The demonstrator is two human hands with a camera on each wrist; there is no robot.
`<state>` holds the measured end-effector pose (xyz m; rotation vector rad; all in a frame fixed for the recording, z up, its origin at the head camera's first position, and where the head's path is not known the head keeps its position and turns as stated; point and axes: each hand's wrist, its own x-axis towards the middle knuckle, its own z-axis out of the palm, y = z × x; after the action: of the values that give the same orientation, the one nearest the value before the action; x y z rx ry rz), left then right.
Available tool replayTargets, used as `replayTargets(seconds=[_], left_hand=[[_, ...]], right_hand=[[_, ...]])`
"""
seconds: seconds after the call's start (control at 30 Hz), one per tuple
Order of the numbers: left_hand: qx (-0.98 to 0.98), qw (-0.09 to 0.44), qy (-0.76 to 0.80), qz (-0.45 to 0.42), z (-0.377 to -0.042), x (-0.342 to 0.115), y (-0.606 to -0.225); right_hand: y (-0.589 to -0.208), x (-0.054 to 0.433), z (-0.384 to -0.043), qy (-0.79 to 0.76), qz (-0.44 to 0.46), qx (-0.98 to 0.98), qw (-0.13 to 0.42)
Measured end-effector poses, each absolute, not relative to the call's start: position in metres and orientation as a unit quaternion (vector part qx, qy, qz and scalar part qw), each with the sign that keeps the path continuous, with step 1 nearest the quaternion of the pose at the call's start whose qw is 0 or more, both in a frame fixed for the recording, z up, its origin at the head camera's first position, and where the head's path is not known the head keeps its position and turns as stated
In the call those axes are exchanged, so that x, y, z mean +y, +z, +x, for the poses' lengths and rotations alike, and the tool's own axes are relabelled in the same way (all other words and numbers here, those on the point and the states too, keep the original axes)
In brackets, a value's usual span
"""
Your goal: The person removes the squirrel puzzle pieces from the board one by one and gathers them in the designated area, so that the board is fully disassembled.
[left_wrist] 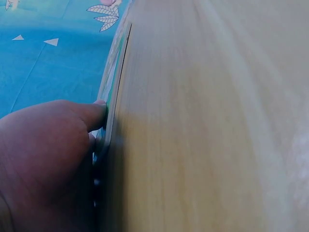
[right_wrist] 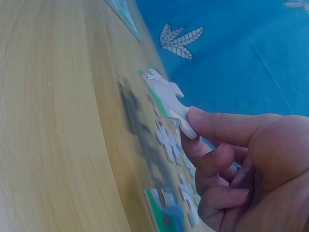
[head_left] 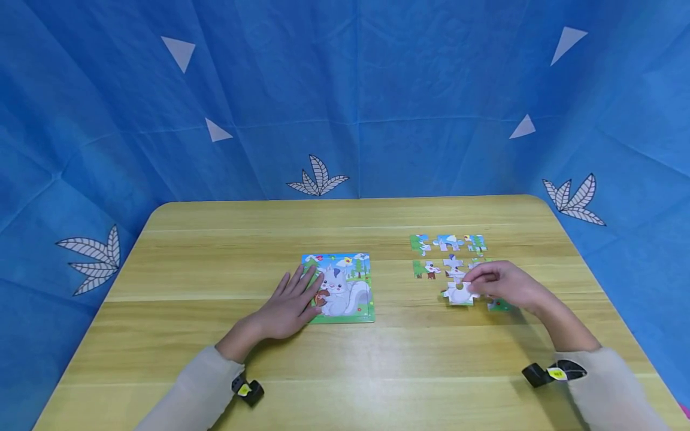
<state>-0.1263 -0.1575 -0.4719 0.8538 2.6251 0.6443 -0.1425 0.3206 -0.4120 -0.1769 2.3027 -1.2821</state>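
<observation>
A squirrel puzzle board [head_left: 353,299] lies flat on the table, its picture showing a grey squirrel with an acorn. My left hand [head_left: 288,306] rests on the board's left side with fingers stretched out. In the left wrist view the thumb [left_wrist: 94,115] lies at the board's edge. On the right, my right hand [head_left: 507,284] pinches a white and green puzzle piece [right_wrist: 166,94] between thumb and fingertips, above the table with its shadow below. Several loose pieces surround that hand, among them a tree piece [head_left: 419,243] and a green corner piece [head_left: 498,305], partly under the hand.
The wooden table [head_left: 215,251] has rounded far corners. A blue cloth [head_left: 356,96] with white triangles and leaf prints hangs behind and beside it. Further loose pieces, such as a sky piece [head_left: 448,242], lie in rough rows right of the board.
</observation>
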Motion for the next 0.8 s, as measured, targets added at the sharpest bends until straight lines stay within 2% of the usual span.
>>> replayTargets(seconds=[0.43, 0.8], left_hand=[[0.915, 0.153, 0.225, 0.298, -0.1267, -0.1581, -0.4737], [0.918, 0.154, 0.215, 0.297, -0.1279, -0.1591, -0.4775]], right_hand=[[-0.4166, 0.3270, -0.1410, -0.461, -0.064, 0.851, 0.243], [-0.4214, 0.3217, -0.1397, -0.422, -0.070, 0.878, 0.212]])
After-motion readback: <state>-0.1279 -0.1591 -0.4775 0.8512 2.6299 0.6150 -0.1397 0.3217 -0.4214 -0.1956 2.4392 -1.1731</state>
